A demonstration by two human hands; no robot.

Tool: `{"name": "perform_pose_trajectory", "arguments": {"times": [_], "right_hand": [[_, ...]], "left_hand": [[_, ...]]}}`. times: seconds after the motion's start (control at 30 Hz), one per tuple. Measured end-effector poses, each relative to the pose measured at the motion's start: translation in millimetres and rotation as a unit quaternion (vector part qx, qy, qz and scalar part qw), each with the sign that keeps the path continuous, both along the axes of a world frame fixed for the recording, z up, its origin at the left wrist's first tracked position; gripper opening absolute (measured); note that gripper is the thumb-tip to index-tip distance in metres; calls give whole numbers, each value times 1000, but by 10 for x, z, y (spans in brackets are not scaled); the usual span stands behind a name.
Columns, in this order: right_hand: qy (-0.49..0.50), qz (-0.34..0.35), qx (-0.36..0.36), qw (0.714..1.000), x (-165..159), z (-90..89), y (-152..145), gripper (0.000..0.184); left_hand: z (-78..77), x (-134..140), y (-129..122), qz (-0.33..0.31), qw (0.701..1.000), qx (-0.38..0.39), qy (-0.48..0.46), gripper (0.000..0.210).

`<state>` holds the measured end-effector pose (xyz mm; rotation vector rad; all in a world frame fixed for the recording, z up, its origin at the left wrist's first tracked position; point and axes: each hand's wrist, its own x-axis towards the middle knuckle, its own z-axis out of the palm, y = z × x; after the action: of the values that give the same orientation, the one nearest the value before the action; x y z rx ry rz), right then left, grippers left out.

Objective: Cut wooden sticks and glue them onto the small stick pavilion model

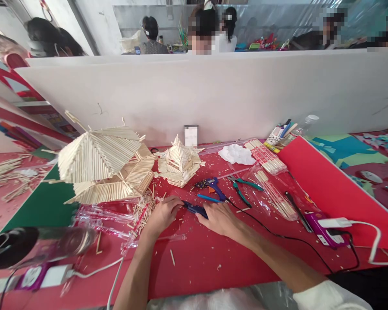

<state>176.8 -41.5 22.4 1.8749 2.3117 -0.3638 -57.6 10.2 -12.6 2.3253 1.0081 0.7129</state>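
Note:
In the head view my right hand [221, 218] is closed around one end of a dark blue, narrow tool [195, 209], its exact kind unclear. My left hand [164, 213] is pinched at the tool's other end; whatever its fingertips hold is hidden. Just beyond lie a blue pen-like stick [208, 198], a blue glue gun [213, 188] and green-handled pliers [242, 191]. A small stick-built pavilion [180, 161] stands behind them. On the left rises a larger stick-built model [100, 159] with a wide sloping roof. Short cut sticks [145, 211] are heaped near my left wrist.
Packs of wooden sticks [267, 157], white crumpled tissue [236, 154] and a pen cup [276, 135] sit at right. Purple power strips [326, 230] trail cables. A clear bottle [63, 241] lies at left. A white partition [197, 94] closes the back, with people beyond.

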Motion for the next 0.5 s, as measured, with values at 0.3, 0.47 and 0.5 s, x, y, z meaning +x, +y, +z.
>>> {"name": "perform_pose_trajectory", "arguments": {"times": [0.3,0.47,0.5], "right_hand": [[14,-57,119,991,-74,-297,-287,51],[40,-77,181,980,-109,-432,-337,55],[54,-72,195,977,-105,-429,-331,57]], "left_hand": [[-75,12,6,46,998,-20,36,21],[-33,59,2,100,990,-89,-43,14],[-1,75,-4,111,985,-115,-70,12]]}}
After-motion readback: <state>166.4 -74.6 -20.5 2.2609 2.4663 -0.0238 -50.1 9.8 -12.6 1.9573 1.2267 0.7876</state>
